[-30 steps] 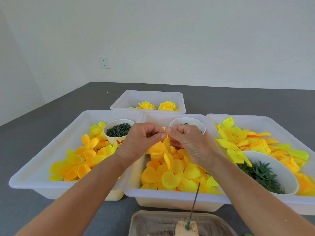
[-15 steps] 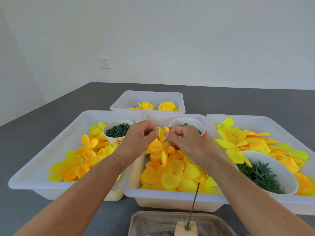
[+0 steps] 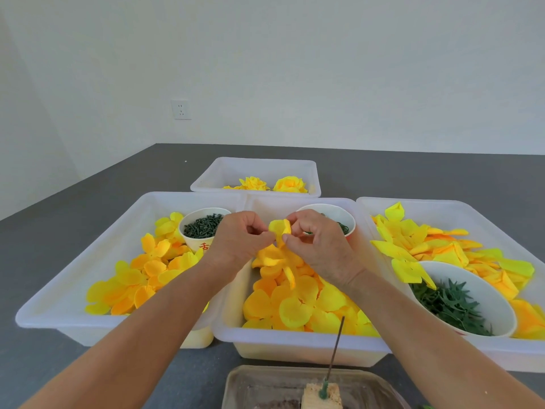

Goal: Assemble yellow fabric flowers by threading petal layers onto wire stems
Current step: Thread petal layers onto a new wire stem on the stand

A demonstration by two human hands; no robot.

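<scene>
A yellow petal layer (image 3: 280, 231) hangs between my two hands above the middle white bin (image 3: 295, 345) of loose yellow petals. My left hand (image 3: 239, 240) pinches its left side with curled fingers. My right hand (image 3: 318, 246) pinches its right side with thumb and forefinger. More petals of the same layer droop below my fingers. A thin wire stem (image 3: 334, 352) stands upright in a pale foam block (image 3: 321, 398) near the bottom edge, with nothing on it.
The left bin (image 3: 59, 314) holds orange-yellow petals and a cup of dark green pieces (image 3: 203, 227). The right bin (image 3: 442, 208) holds folded yellow petals and a bowl of green leaves (image 3: 454, 305). A back bin (image 3: 256, 166) holds two finished yellow flowers. A clear tray (image 3: 265, 385) holds the foam block.
Both hands have raised the petal layer slightly and spread a little apart, and the top petals now show open between my fingers.
</scene>
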